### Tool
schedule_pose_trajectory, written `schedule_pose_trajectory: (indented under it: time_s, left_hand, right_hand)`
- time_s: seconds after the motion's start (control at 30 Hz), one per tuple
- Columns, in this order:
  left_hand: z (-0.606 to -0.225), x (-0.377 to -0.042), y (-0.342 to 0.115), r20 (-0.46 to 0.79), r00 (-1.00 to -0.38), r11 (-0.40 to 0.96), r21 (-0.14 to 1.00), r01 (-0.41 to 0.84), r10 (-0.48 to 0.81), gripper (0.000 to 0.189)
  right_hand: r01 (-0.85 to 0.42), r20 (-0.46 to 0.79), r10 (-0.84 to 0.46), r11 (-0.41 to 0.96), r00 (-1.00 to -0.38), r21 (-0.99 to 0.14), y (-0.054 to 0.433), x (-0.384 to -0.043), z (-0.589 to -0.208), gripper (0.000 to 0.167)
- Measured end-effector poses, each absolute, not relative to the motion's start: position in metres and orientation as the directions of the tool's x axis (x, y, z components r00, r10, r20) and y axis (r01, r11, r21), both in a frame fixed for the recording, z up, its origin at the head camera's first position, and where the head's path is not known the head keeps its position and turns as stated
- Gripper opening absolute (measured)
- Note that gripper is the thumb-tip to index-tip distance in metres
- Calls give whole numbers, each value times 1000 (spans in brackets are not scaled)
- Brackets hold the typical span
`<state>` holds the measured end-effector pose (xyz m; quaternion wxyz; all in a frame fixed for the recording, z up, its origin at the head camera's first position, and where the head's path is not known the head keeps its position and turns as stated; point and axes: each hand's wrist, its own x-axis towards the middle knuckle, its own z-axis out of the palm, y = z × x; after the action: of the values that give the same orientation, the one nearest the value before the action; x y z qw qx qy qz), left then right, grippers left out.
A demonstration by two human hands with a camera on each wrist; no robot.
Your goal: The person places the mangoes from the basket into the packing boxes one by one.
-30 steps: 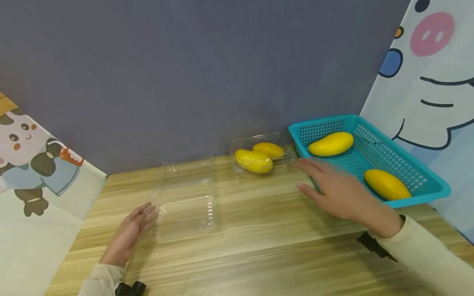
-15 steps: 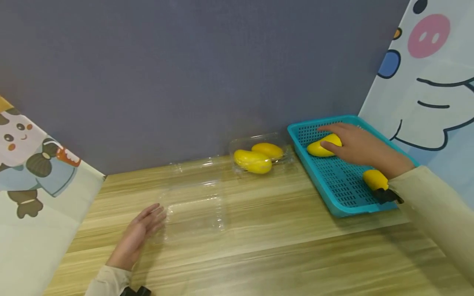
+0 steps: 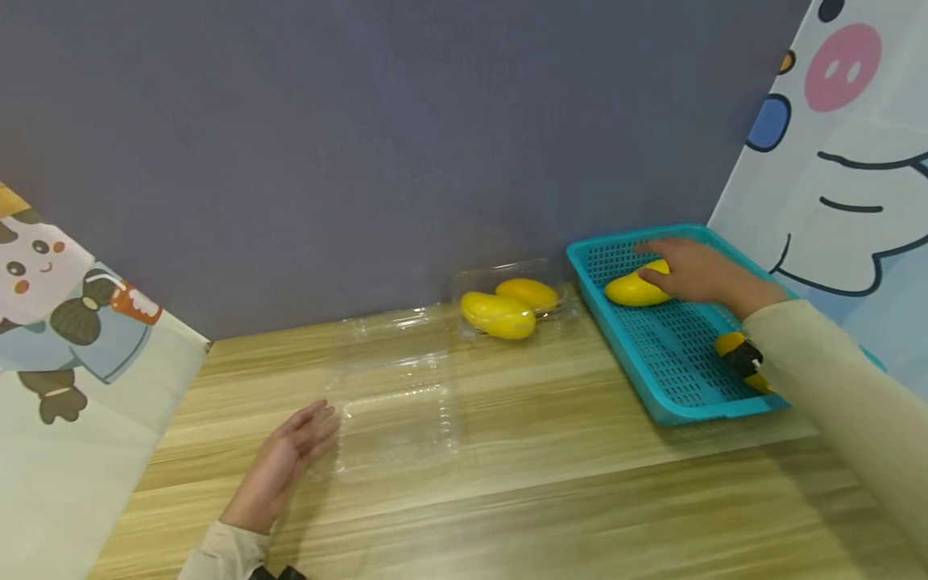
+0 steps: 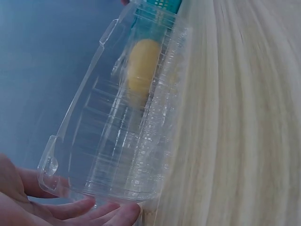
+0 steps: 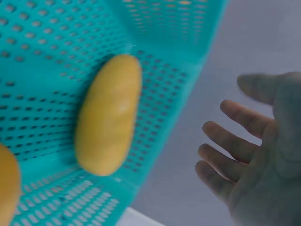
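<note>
My left hand (image 3: 286, 459) touches the left side of a clear plastic clamshell box (image 3: 395, 427), which lies with its lid raised on the table. In the left wrist view, its fingers (image 4: 75, 209) rest against the end of the box. My right hand (image 3: 696, 270) reaches into a teal basket (image 3: 641, 379), over a yellow mango (image 3: 634, 290). The right wrist view shows its fingers (image 5: 230, 146) spread and apart from that mango (image 5: 110, 117). A second mango (image 3: 727, 344) in the basket is partly hidden by the right wrist strap.
Behind, against the grey wall (image 3: 362, 161), stands another clear clamshell box (image 3: 500, 274) with two mangoes (image 3: 500, 316) in it. It sits close to the basket's left side. Printed cartoon panels (image 3: 841, 225) bound the table on both sides.
My right hand has moved from the basket's left edge to over the far mango. The left hand and the clear box beside it have slid to the right.
</note>
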<state>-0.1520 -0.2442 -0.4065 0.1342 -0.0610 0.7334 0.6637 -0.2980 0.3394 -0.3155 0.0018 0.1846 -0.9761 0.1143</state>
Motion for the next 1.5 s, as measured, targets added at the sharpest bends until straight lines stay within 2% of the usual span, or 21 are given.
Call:
schedule_pose_trajectory:
  time_s: [0.2,0.47,0.7,0.93,1.2,1.5]
  left_hand:
    - [-405,-146,-242,-284,-954,100,956,-275,93,54]
    - [-407,-139,-236,-246,-966,85,967,-239,82,54]
    - [-406,-135,-232,-260,-961,89,964,-252,92,52]
    - [-404,-132,-227,-289,-953,85,956,-281,94,52]
    - [-404,-129,-228,-282,-956,83,958,-275,86,52]
    - [-404,-127,-228,-287,-955,87,956,-280,77,52]
  right_hand:
    - [-339,3,-346,917,-938,-212,353,-315,-343,49]
    - [-299,-1,-304,937,-953,-181,366,-322,-372,68]
    - [-280,-56,-291,948,-955,-151,371,-326,-382,80]
    - [-260,-55,-268,958,-962,-118,378,-327,-390,81]
    - [-144,-69,-154,981,-986,-130,377,-324,-388,82]
    - [-112,-140,-138,978,-980,-178,377,-321,-388,89]
